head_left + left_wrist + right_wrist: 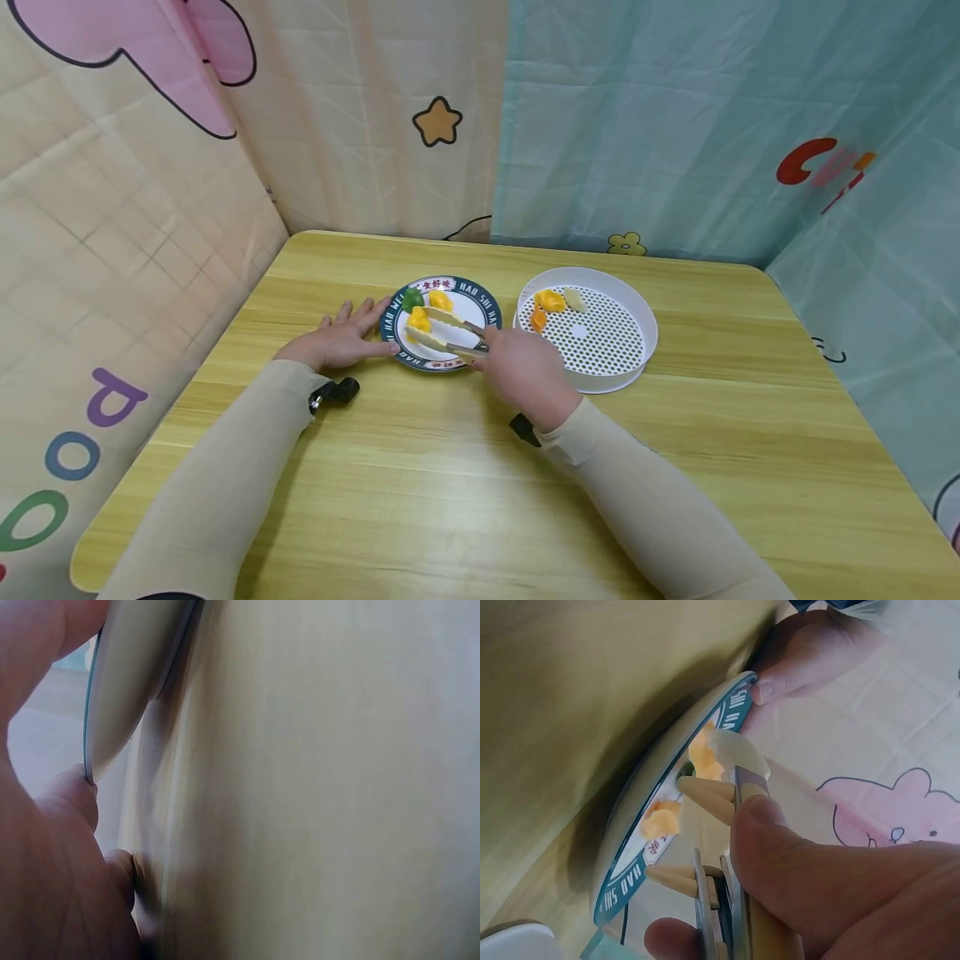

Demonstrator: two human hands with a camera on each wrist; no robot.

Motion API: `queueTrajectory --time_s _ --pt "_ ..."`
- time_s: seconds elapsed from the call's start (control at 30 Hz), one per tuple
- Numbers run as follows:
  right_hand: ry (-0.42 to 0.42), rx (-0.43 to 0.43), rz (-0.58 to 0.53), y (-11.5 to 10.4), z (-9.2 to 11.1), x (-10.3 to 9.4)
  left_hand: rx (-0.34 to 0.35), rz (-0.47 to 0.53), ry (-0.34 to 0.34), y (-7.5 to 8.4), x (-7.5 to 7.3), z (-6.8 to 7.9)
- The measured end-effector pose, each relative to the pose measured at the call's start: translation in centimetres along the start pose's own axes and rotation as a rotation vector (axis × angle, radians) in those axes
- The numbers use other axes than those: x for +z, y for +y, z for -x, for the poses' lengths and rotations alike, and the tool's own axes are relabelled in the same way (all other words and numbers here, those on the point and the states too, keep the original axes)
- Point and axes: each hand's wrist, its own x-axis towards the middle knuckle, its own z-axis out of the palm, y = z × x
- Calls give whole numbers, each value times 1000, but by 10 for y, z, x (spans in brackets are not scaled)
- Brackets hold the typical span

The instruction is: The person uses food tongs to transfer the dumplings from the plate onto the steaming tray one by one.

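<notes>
My left hand (339, 337) lies at the left side of a plate (492, 312) with a dark patterned rim, fingers spread and thumb and fingertips touching its edge. My right hand (525, 371) grips a pair of tongs (444, 317) with pale tips and metal arms. The tips stand on either side of a yellow dumpling-shaped piece (417, 320) on the plate; whether they pinch it, I cannot tell. Beside it lie another yellow piece (440, 301) and a green one (412, 299). In the right wrist view the thumb (772, 855) presses on the tongs.
Right of the plate stands a round white basket (600, 382) with a perforated bottom. Inside, toward its back left, are an orange piece (537, 320), a yellow piece (551, 300) and a cream piece (574, 299). The wooden table (420, 500) backs onto printed curtains (645, 125).
</notes>
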Motion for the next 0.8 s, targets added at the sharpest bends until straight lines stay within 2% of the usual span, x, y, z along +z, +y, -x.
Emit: queueTrajectory --time_s 0.27,0.5,0.8 --pt "41 -12 21 9 7 -6 2 -1 -1 -2 1 -3" --pt "80 -62 85 5 8 -8 1 17 -4 -2 0 -3" --pt "58 -53 63 -3 1 -7 14 24 1 -2 0 -1"
